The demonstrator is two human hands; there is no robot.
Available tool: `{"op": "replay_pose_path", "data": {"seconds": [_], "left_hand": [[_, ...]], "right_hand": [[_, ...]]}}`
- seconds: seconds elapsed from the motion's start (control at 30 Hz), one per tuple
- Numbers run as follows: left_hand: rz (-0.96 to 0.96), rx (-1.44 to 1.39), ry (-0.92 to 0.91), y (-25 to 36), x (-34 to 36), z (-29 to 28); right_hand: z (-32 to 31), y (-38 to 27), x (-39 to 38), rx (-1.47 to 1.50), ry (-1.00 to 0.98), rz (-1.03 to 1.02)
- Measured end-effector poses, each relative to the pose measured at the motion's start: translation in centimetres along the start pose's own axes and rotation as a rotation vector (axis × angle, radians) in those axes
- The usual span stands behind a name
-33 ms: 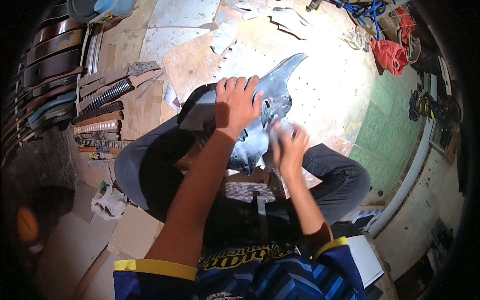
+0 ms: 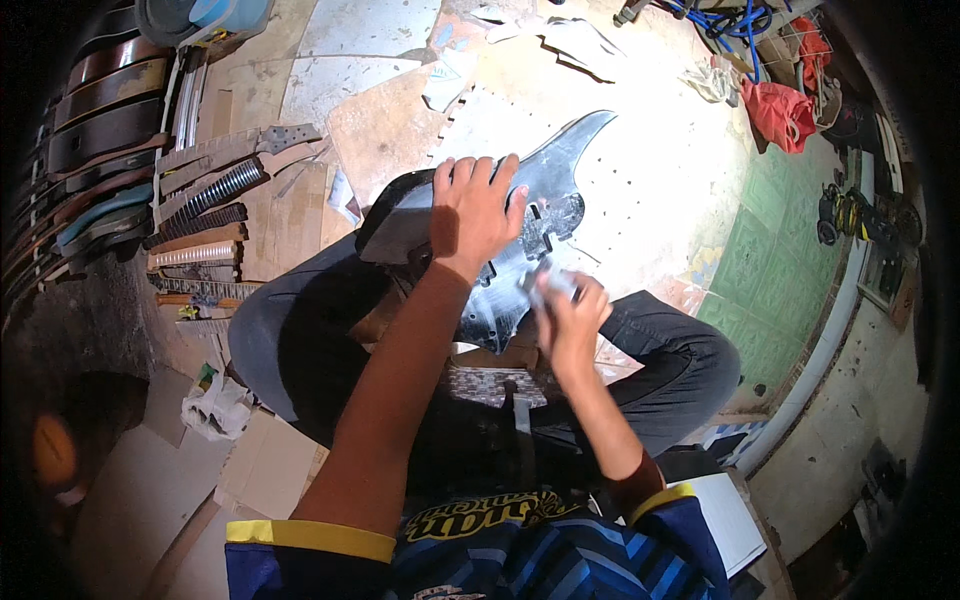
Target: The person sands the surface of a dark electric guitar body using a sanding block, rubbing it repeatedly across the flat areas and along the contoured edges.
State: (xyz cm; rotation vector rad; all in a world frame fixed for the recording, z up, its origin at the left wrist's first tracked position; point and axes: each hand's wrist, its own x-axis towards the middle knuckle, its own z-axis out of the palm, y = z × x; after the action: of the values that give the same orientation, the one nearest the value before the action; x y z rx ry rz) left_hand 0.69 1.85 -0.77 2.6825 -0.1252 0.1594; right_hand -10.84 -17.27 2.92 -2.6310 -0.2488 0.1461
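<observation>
A glossy black guitar body [image 2: 555, 170], with a pointed horn and cut-out cavities, lies tilted across my crossed legs [image 2: 675, 365]. Its upper face catches a pale glare. My left hand [image 2: 474, 215] grips it from above, fingers bent over the dark upper part, thumb beside the cavities. My right hand [image 2: 572, 318] is closed on a small grey object [image 2: 550, 288], blurred by motion, over the body's lower right part near a cavity. Below the body, a speckled pale piece [image 2: 480, 385] shows between my legs.
Stacked guitar bodies [image 2: 105, 130] and several necks [image 2: 215, 195] line the left. Cardboard [image 2: 270, 460] lies lower left. A blue-lidded bucket [image 2: 210, 15] sits top left. A red cloth [image 2: 775, 115], blue hoses [image 2: 730, 30] and yellow-black coiled gear [image 2: 840, 215] are at the right.
My right hand, with the grey object, has moved down toward me, uncovering more of a cavity. My left hand and the guitar body have shifted only very slightly.
</observation>
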Motion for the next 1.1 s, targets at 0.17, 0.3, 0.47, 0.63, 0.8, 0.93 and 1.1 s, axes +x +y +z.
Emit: {"op": "replay_pose_path", "data": {"seconds": [0.17,0.3,0.47,0.63,0.8,0.93,1.1], "left_hand": [[0.023,0.021,0.011,0.4,0.5,-0.4],[-0.051,0.025,-0.072,0.6,0.4,-0.8],[-0.106,0.118,-0.201,2.0,0.4,-1.0],[-0.143,0.204,-0.266,3.9,-0.7,-1.1],[-0.275,0.165,-0.412,4.5,0.7,-1.9],[-0.286,0.108,-0.376,2.3,0.6,-0.9],[-0.196,0.185,-0.321,3.3,-0.8,-0.4]], "right_hand": [[-2.7,0.7,9.4,0.031,0.039,0.046],[-4.4,2.5,6.0,0.068,0.118,0.108],[-9.1,6.8,2.0,0.325,0.214,0.308],[-8.2,10.3,-0.8,0.678,0.422,0.349],[-7.5,9.5,0.2,0.793,0.445,0.462],[-7.4,8.9,0.6,0.907,0.449,0.488],[-7.6,8.6,0.9,0.922,0.483,0.448]]}}
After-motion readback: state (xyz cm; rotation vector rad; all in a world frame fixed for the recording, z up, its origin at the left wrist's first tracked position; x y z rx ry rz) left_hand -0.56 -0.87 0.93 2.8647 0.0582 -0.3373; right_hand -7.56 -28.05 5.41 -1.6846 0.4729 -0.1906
